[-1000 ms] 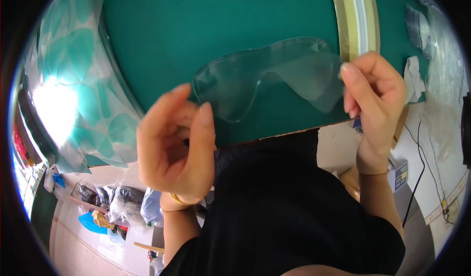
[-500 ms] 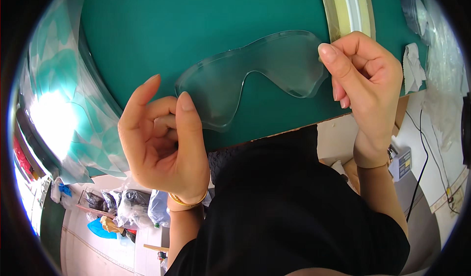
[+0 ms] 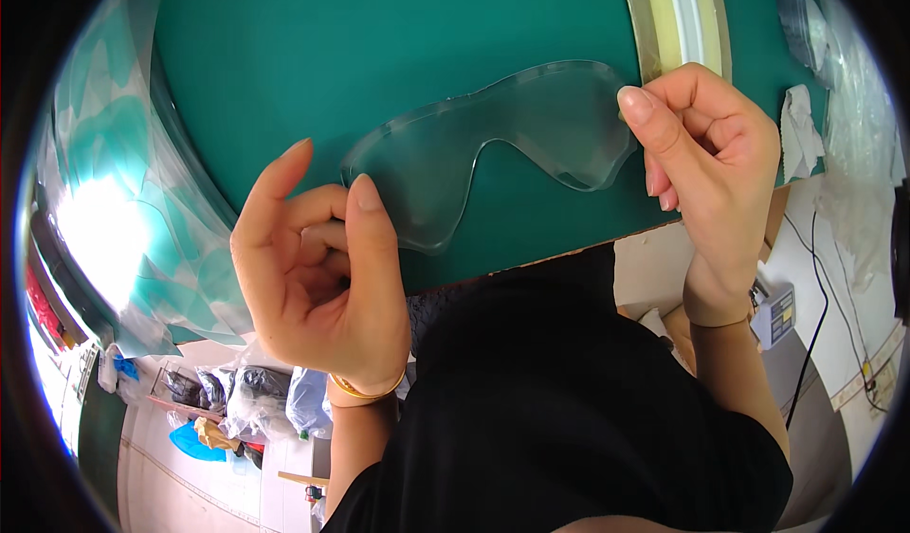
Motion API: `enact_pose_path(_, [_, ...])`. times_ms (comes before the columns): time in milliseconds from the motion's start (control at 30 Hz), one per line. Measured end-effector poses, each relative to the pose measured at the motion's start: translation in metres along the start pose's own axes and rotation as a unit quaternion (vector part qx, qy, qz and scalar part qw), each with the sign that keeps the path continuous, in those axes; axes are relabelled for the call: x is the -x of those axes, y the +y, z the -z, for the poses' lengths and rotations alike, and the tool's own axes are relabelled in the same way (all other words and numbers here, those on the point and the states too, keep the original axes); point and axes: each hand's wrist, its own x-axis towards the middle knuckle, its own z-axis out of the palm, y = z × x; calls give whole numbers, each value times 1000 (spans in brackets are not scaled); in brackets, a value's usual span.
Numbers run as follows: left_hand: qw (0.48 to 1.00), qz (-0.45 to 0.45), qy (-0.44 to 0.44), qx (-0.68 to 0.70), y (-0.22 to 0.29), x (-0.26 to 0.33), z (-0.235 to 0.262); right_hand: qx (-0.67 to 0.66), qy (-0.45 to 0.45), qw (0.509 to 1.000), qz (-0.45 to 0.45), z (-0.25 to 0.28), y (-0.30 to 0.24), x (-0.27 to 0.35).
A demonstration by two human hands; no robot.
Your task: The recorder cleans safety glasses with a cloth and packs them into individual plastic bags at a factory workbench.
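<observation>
A clear goggle lens with a nose notch in its lower edge is held up over the green tabletop. My left hand pinches its left end between thumb and bent fingers, the index finger raised away from it. At the other end my right hand grips the lens edge with thumb and fingertips, the remaining fingers curled in. The lens is tilted, its right end higher in the picture than its left.
A pale yellow roll with a white stripe stands behind my right hand. Clear plastic sheets cover the left side. At the right lie a crumpled white cloth and plastic bags. Below are bagged goods and black cables.
Both hands and the lens have shifted very slightly to the right. The grip at each end looks the same.
</observation>
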Motion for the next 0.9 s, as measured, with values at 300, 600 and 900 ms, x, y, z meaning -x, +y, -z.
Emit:
enact_pose_path(300, [1000,1,3,-3,1,0,-1,-5,4,1000,1,0,0,0])
enact_pose_path(600, [1000,9,-2,-1,2,0,-2,-7,4,1000,5,1,2,0])
enact_pose_path(900, [1000,-1,-4,-19,0,-2,-1,1,2,1000,-14,-1,-4,1])
